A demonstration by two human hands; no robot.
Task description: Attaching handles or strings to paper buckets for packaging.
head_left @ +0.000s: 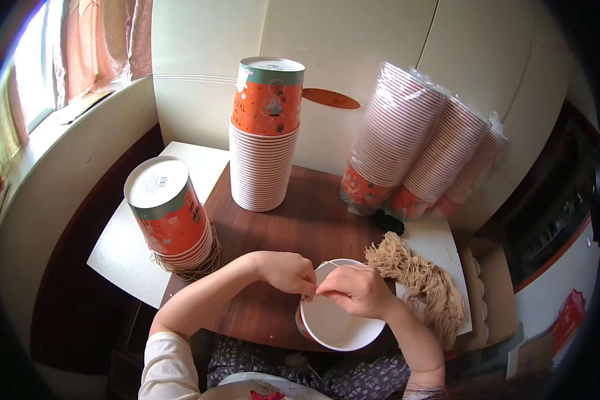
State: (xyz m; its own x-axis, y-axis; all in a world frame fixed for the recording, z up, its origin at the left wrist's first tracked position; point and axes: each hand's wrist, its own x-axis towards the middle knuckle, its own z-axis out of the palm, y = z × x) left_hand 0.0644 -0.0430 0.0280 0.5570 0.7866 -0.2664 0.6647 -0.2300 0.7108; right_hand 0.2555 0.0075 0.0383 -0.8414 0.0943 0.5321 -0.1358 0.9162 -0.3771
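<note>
A white-lined paper bucket (340,330) stands tilted toward me at the table's near edge, its open mouth facing up. My left hand (283,272) is closed in a pinch at the bucket's left rim. Beside it, my right hand (357,290) pinches too, reaching over the mouth with its fingertips almost meeting the left ones. A thin pale cord (328,261) shows by the right fingers, and both hands seem to grip it; its ends are hidden. Just right of the bucket lies a thick bundle of tan cords (423,283).
A tall stack of upside-down orange and green buckets (263,160) stands at the back. A shorter stack (167,217) at the left has cord loops around its base. Plastic-wrapped stacks (407,140) lean at the back right, near a small black object (388,223). An open cardboard box (493,287) is at the right.
</note>
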